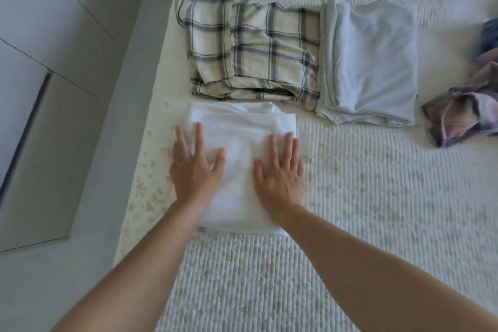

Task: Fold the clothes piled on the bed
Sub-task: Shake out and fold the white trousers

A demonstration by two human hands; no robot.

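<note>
Pressing flat on a folded white shirt, left hand and right hand keep fingers straight; plaid shirt beyond.

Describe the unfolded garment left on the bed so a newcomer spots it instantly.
Start at the white textured bed cover and find the folded pale blue garment. Just right of it, at the frame's right edge, lies the crumpled purple-pink plaid garment. Unlike the folded cream plaid garment, it is bunched, not squared.
</note>
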